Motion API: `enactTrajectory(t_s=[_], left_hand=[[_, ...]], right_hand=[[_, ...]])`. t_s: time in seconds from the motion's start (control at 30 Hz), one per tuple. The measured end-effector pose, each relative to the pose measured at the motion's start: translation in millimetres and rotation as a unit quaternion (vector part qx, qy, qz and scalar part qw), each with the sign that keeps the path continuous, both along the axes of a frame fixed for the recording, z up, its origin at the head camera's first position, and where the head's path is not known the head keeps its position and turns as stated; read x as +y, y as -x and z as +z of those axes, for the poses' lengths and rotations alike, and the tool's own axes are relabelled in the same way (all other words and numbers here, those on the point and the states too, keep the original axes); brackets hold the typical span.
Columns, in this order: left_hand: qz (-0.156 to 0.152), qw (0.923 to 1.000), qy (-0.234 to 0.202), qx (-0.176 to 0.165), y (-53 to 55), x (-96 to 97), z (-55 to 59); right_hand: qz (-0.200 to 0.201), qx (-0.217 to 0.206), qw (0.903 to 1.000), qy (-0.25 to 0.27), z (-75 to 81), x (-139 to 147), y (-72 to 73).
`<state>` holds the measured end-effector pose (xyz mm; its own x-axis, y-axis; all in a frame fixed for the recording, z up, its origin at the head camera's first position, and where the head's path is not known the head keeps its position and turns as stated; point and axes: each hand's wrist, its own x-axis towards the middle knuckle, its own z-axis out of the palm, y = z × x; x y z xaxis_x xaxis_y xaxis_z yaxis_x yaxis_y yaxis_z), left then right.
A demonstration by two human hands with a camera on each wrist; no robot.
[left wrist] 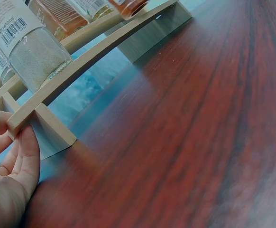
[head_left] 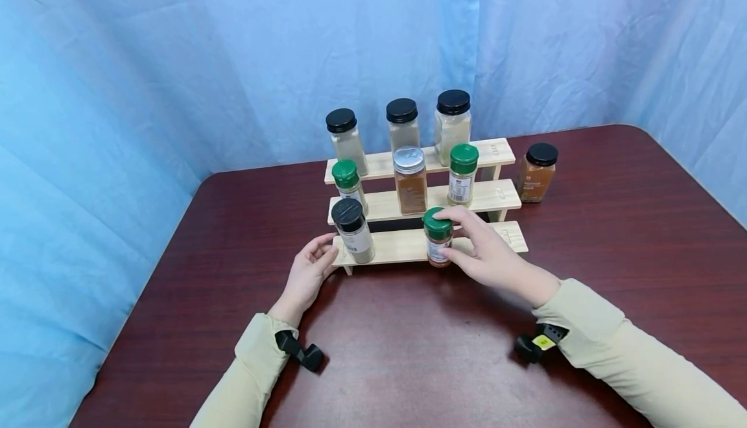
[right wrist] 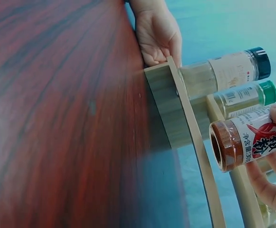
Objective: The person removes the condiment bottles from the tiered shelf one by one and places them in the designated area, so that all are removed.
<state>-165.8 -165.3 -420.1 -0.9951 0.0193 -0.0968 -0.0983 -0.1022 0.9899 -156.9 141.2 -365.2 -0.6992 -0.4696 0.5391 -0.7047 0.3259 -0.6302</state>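
Note:
My right hand [head_left: 481, 246] grips a small green-capped spice jar [head_left: 439, 250] of red-brown powder. In the right wrist view the bottom of this chilli powder jar [right wrist: 225, 147] shows, close to the front edge of the lowest shelf. The left hand [head_left: 312, 269] pinches the left end of that shelf on the three-step wooden spice rack [head_left: 397, 246], with the thumb under the board's corner in the left wrist view. Just beside it, a black-capped jar of pale powder [head_left: 357, 237] stands on the lowest step.
On the middle step stand two green-capped jars [head_left: 461, 185] and a silver-lidded jar of brown powder [head_left: 411, 185]. Three black-lidded jars [head_left: 403, 126] line the top step. Right of the rack, a pepper jar [head_left: 537, 178] stands on the dark red table [head_left: 408, 350]. Blue curtains [head_left: 292, 58] hang behind.

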Motion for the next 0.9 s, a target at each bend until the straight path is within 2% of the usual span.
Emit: enactTrajectory(t_s=[0.13,0.27,0.5,0.63,0.9], left_hand=[[0.003,1.0,0.001,0.0,-0.5,0.1,-0.4],[0.004,0.9999,0.008,-0.004,0.3,-0.3,0.0],[0.009,0.9994,0.03,-0.013,0.7,-0.1,2.5],[0.008,0.9994,0.031,-0.015,-0.3,0.3,3.1],[0.005,0.9995,0.029,-0.014,0.4,0.2,1.3]], right_hand=[[-0.001,0.017,0.9998,-0.006,1.8,9.2,-2.4],[-0.015,0.017,0.9996,-0.015,3.5,20.8,-4.0],[-0.06,0.008,0.9981,-0.015,4.4,43.9,-6.1],[-0.069,-0.007,0.9975,0.011,1.8,58.2,-9.0],[-0.13,-0.025,0.991,0.019,-1.5,89.7,-11.4]])
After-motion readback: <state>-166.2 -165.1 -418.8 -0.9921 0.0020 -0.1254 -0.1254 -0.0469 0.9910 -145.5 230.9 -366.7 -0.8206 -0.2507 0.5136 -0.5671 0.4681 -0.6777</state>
